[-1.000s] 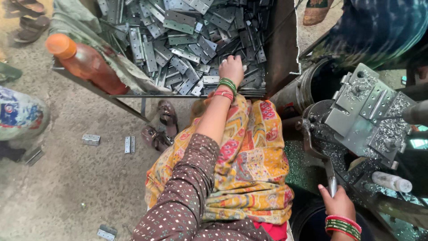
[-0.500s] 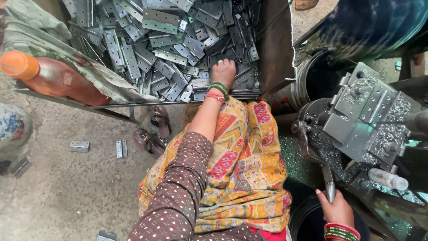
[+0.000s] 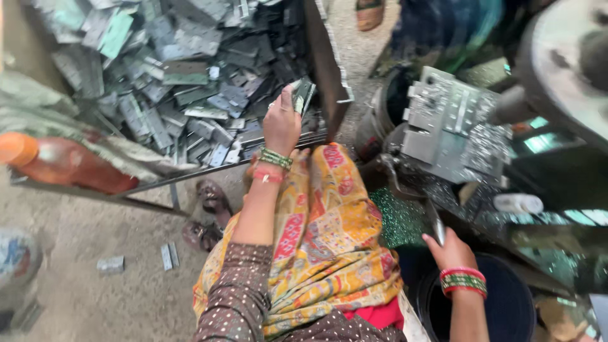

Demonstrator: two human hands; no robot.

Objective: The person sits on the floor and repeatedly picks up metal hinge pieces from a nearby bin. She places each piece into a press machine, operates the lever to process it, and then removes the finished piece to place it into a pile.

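L hand: the left hand (image 3: 281,124) is up over the bin, fingers curled shut round a small stack of flat grey metal plates (image 3: 303,95). Thumb on one side, fingers on the other. Green and red bangles sit on the wrist.
Plates in hand: the stack sticks out past the fingertips, tilted, just above the pile and near the bin's right wall.
R hand: the right hand (image 3: 451,248) is low, by the machine. Fingers closed narrow on a thin grey metal lever (image 3: 436,223) that points up out of the fist. Red and green bangles on this wrist too.
Pile: a big heap of flat grey metal plates (image 3: 183,76) lies in an open dark metal bin (image 3: 324,69). They lie all mixed up, some on top of others.
Machine: a grey metal press block w/ holes (image 3: 451,126) is just right of the bin, above the R hand. Shiny metal bits lie under it.
Bottle: an orange plastic bottle w/ orange cap (image 3: 63,166) lies on its side at the bin's left edge.
Lap: a yellow cloth w/ red flower print (image 3: 323,240) lies btwn both arms.
Floor: a few loose grey plates (image 3: 168,255) lie on the dusty ground, well apart from the hands. Brown sandals (image 3: 212,197) are near the bin's leg.
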